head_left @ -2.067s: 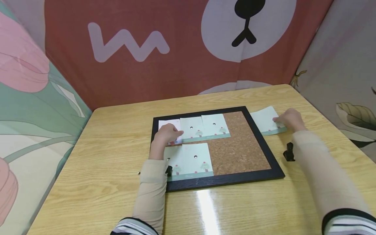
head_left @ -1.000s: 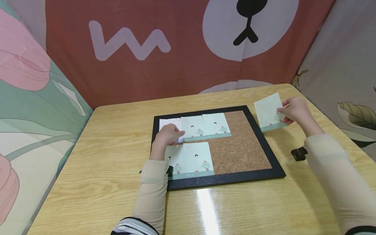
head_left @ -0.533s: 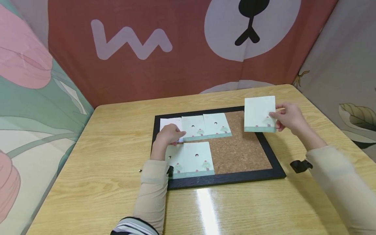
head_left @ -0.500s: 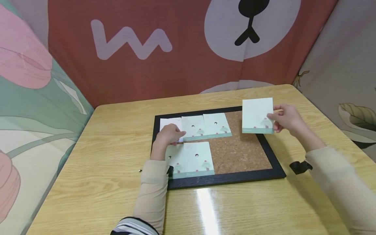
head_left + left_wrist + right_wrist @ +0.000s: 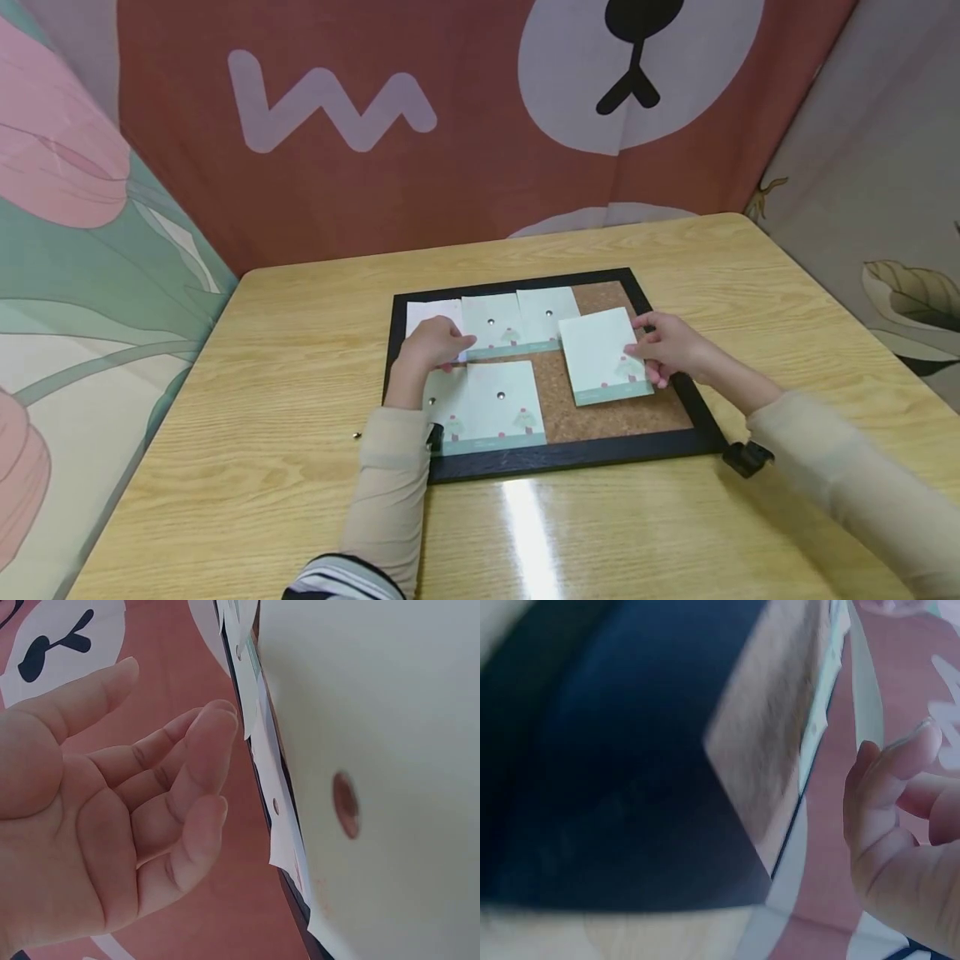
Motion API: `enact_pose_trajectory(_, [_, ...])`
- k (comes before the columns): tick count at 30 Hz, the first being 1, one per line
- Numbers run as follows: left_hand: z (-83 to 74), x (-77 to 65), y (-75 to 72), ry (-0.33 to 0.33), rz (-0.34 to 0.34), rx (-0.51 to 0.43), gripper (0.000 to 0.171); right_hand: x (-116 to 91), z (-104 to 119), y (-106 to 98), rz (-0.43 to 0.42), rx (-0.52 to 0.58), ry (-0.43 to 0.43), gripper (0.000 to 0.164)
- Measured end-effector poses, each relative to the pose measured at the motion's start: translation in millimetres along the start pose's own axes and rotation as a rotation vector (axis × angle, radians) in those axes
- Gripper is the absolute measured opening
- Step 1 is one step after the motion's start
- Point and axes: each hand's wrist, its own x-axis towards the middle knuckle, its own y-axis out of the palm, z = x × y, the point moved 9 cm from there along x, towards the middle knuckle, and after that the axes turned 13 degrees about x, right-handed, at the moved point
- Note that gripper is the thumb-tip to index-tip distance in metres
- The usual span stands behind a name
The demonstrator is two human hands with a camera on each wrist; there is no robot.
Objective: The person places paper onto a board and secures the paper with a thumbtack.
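A pale green note sheet (image 5: 596,346) with a printed tree and darker green bottom strip is pinched at its right edge by my right hand (image 5: 678,346). It hangs slightly tilted over the right part of a black-framed cork board (image 5: 585,423), overlapping the corner of a pinned sheet. My left hand (image 5: 429,343) hovers at the board's left side, over a pinkish sheet (image 5: 435,311). In the left wrist view its fingers (image 5: 208,750) are loosely bent, with nothing between them. The right wrist view shows thumb and index (image 5: 896,769) close together.
Several green sheets (image 5: 489,333) are fastened in two rows by round silver pins (image 5: 501,396). One loose pin (image 5: 356,435) lies on the wooden table (image 5: 285,483) left of the board. Small black cameras (image 5: 747,458) sit at the wrists. Printed cloth walls (image 5: 450,192) enclose the table.
My right hand has picked the note sheet up from the table right of the board and carried it left and toward me, over the cork. The left hand stays in place.
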Motion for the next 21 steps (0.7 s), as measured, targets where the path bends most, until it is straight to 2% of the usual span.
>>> enact_pose_trajectory(8, [1.0,0.4,1.5,-0.008,0.009,-0.003,0.032,2,-8,28,0.061,-0.014,0.032,0.048])
enact_pose_trajectory(15, [0.4,-0.6,0.9,0.003,0.004,0.005,0.032,0,-11,34,0.037,-0.054,0.056,0.051])
enact_pose_trajectory(21, [-0.3,-0.9,0.6,0.018,-0.006,0.017,0.032,-1,-11,34,0.029,-0.117,0.04,0.054])
